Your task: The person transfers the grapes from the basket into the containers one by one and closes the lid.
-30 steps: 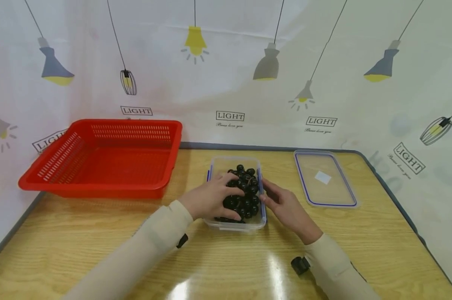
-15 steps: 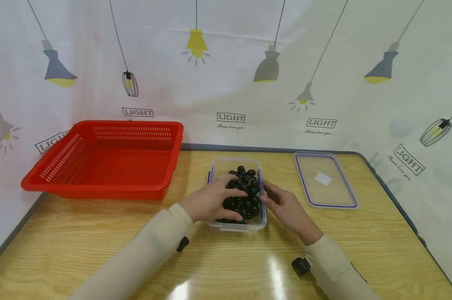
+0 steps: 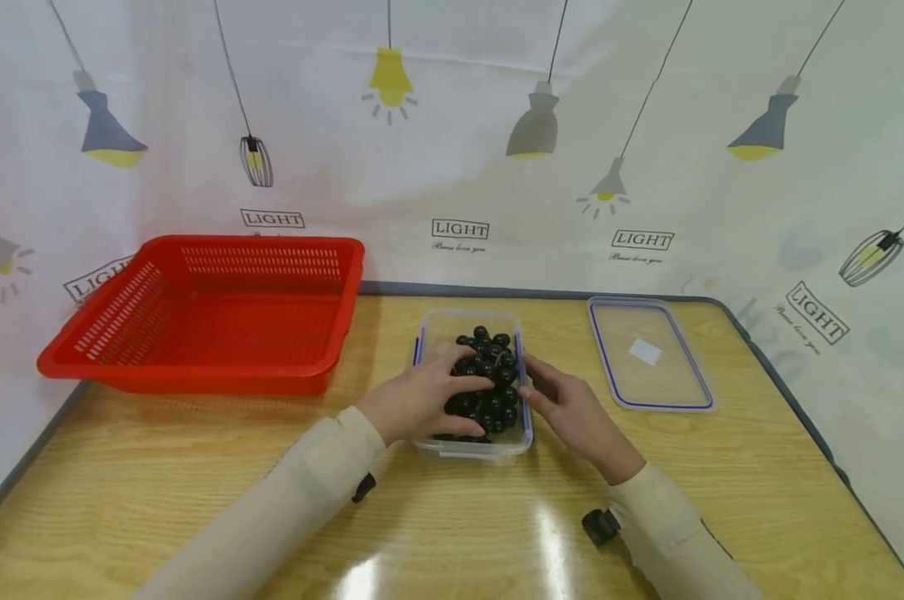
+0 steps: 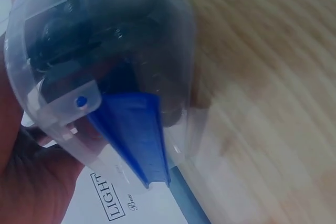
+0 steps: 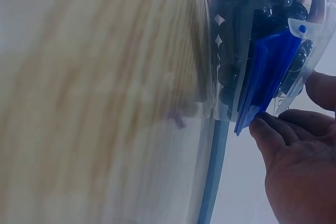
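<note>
Dark grapes [image 3: 502, 375] in clear container [image 3: 496, 450], under spread left hand [image 3: 425, 398]; outstretched right hand [image 3: 581, 417] touches right side.

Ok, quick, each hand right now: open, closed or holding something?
Left hand: open, fingers spread over the dark grapes in the box.
Right hand: open, at the blue flap on the box's side.
</note>
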The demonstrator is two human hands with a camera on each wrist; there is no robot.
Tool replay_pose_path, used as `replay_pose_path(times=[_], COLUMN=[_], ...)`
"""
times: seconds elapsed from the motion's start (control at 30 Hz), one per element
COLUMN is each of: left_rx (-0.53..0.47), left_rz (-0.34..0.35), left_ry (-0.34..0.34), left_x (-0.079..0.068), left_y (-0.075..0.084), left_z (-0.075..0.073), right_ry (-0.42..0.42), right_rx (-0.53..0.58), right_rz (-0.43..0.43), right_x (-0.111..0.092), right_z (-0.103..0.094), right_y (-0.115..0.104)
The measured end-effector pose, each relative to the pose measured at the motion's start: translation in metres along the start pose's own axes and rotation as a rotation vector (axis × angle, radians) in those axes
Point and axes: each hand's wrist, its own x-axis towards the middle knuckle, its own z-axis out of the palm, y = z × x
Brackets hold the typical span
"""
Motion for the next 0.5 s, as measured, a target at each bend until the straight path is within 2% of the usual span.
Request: replay_pose_path(times=[0.13, 0.5], left_rx=[0.021, 0.020], left_rz=[0.033, 0.002], left_ry=[0.021, 0.014], left_x=[-0.0015, 0.0002], left_y=[0.0003, 0.0037], left_z=[0.0029, -0.0010], right_ry=[0.002, 0.005], right_rx=[0.004, -0.003], right_rz=[0.001, -0.001], right_x=[0.0002, 0.0006], right_z=[0.0003, -0.0008], right_y=[0.0016, 0.0014])
